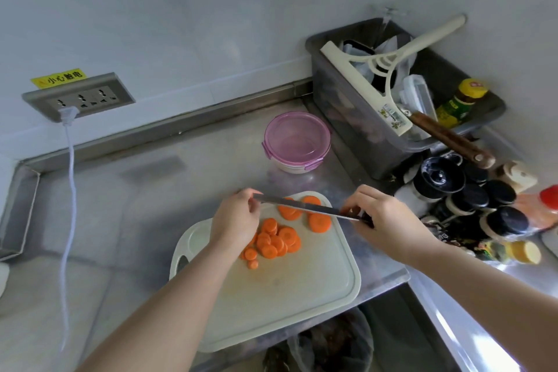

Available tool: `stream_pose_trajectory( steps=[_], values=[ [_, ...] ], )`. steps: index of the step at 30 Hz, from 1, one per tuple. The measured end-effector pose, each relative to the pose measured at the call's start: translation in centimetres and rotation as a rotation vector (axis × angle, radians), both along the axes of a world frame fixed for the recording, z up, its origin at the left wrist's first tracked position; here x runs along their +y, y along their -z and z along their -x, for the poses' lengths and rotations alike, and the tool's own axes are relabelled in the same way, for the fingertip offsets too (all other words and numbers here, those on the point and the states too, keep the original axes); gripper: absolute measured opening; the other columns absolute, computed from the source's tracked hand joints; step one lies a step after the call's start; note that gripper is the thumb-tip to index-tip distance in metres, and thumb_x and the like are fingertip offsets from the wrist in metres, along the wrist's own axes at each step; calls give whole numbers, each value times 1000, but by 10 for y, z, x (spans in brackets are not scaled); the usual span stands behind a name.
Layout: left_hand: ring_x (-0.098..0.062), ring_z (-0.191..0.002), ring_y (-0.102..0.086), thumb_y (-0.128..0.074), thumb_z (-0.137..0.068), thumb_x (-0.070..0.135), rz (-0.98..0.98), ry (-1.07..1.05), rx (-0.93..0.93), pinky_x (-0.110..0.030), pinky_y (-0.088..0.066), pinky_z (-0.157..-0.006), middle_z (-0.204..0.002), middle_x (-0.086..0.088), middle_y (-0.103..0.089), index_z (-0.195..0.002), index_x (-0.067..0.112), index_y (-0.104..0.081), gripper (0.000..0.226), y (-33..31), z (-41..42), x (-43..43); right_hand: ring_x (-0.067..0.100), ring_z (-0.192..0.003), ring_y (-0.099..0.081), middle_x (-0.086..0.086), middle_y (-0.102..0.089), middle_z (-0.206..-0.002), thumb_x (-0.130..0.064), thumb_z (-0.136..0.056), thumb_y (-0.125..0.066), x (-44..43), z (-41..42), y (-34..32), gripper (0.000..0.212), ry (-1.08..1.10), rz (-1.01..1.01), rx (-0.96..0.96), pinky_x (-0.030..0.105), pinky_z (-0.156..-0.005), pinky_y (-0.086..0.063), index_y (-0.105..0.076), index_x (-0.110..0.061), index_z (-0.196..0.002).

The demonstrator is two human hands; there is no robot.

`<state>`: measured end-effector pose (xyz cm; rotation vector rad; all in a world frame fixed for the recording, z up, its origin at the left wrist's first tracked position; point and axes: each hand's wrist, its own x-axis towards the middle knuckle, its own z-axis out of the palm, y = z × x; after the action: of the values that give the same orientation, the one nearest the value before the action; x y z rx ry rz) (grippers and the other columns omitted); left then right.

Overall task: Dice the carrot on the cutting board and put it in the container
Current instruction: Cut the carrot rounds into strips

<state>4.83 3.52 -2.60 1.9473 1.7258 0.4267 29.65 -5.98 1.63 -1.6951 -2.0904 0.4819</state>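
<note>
Left hand (238, 217) pinching knife (305, 208) tip, right hand (383, 217) gripping handle, orange carrot rounds (273, 240) heaped on cutting board (287, 296)

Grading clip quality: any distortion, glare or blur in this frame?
Head view: wide-angle bending bows the counter edges and the wall line. Head view: diffuse glare on the steel. Head view: everything is slightly soft, but the knife and carrot slices stay readable.
</note>
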Motion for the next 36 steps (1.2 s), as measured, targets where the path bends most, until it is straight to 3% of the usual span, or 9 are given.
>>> stream_pose_trajectory(
  steps=[3,5,9,12,15,21,25,29,36],
  values=[
    [-34,-85,-63,-61,-86,14,-168,109,72,-37,-49,-73,-89,-9,-65,-90,13,-68,8,2,-6,-25,18,-65,-59,-7,-54,-88,1,-75,-71,3,-3,5,25,-19,-17,-26,38,-56,-55,-67,-15,-94],
    [-30,-83,-64,-68,-78,23,-263,250,119,-36,-51,-73,-88,-2,-66,-91,23,-69,14,7,-7,-36,22,-65,-60,-3,-57,-88,1,-75,-71,3,-2,10,24,-17,-26,-23,41,-54,-55,-67,-15,-93],
    [-27,-117,-50,-61,-81,52,-54,435,265,-37,-35,-100,-126,4,-56,-124,38,-55,45,6,-11,-40,24,-64,-59,-2,-58,-88,-1,-75,-72,4,2,13,23,-25,-29,-24,40,-54,-54,-67,-16,-92],
    [-21,-131,-34,-52,-83,62,-58,585,398,-34,-23,-110,-140,8,-38,-133,39,-44,56,8,-20,-42,25,-64,-59,-3,-57,-88,-1,-75,-72,6,5,12,24,-30,-26,-24,37,-53,-53,-67,-16,-93],
    [-20,-132,-31,-53,-87,54,-53,638,431,-35,-20,-111,-141,6,-33,-131,34,-46,49,12,-26,-42,22,-66,-59,-3,-57,-89,-1,-76,-70,8,11,10,24,-31,-26,-6,38,-55,-54,-66,-16,-95],
    [-21,-122,-41,-47,-90,37,-90,621,460,-34,-25,-106,-129,4,-46,-115,28,-55,27,13,-21,-41,10,-69,-52,-11,-50,-89,-2,-79,-67,4,28,8,22,12,14,62,32,-60,-52,-68,-16,-96],
    [-21,-122,-40,-47,-90,36,-101,617,475,-34,-23,-106,-130,4,-45,-120,28,-55,32,8,-20,-44,6,-68,-48,-12,-50,-90,-2,-81,-65,-4,28,3,22,71,48,67,29,-61,-49,-67,-17,-97],
    [-25,-119,-45,-50,-91,33,-171,650,367,-37,-28,-104,-125,1,-50,-116,25,-59,28,-1,-42,-49,-5,-68,-48,-15,-48,-87,-6,-84,-64,-12,16,-20,15,151,37,115,9,-60,-37,-65,-16,-96],
    [-21,-118,-42,-41,-95,31,-176,669,382,-34,-26,-103,-128,6,-46,-115,29,-55,24,-5,-67,-57,4,-70,-50,-8,-55,-78,-5,-86,-61,-37,-9,-30,12,294,112,160,9,-61,-38,-60,-12,-96]
  ],
)
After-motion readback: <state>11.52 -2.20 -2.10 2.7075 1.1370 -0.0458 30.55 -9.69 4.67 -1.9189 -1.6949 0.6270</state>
